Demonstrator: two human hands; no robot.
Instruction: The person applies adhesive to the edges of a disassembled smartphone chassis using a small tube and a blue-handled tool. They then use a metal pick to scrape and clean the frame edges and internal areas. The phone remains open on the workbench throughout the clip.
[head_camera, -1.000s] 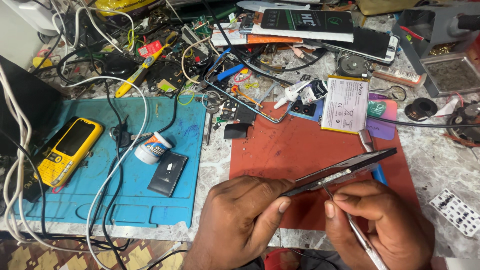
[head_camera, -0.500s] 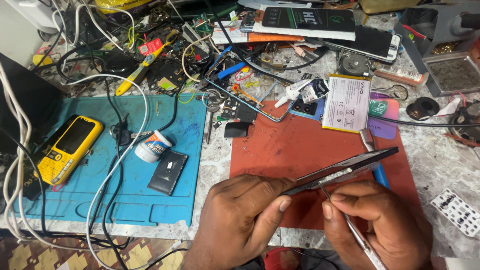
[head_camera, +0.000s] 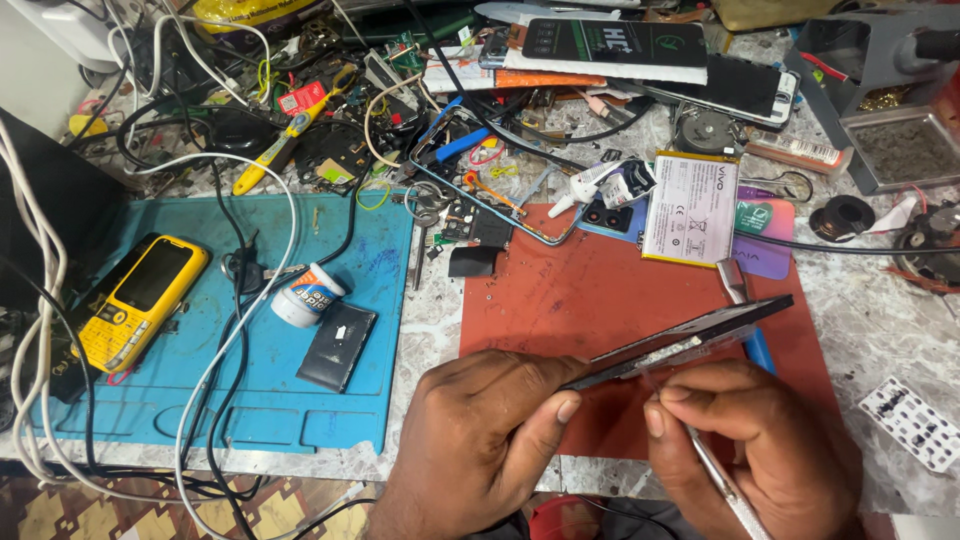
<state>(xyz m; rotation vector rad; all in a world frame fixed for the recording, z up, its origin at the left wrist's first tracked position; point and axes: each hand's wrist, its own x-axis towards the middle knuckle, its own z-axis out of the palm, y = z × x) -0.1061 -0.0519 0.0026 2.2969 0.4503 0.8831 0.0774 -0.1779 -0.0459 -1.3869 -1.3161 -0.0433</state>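
Against the frame from a second back, I see almost nothing changed — both hands sit in the same place over the red mat (head_camera: 600, 300), and the phone panel (head_camera: 690, 340) keeps the same upward tilt to the right.

Far left of the grip, a yellow keypad phone (head_camera: 135, 300) lies on the blue mat (head_camera: 300, 400), with a small round white pot (head_camera: 305, 295) bearing a blue-and-orange label, and a flat dark rectangular part (head_camera: 338, 345), between it and my hands.

My left hand (head_camera: 480, 440) pinches the lower left end of the dark, thin panel, thumb pressed up under its edge. The panel runs from that pinch up and to the right, held clear above the red mat. My right hand (head_camera: 760, 450), just right of the left, is closed narrowly around a slim metal tool (head_camera: 725, 485); its tip meets the underside of the panel near the middle, though I cannot tell whether it is under the edge or merely touching.

Above the grip and slightly right, a white rectangular battery (head_camera: 690, 208) with a printed label lies at the mat's far edge, overlapping a purple card (head_camera: 765, 240). Beyond that, a black flat box (head_camera: 615, 45) with green print rests on the clutter. To the right of my right hand, a small white sheet (head_camera: 915, 425) of black squares lies on the marble top.
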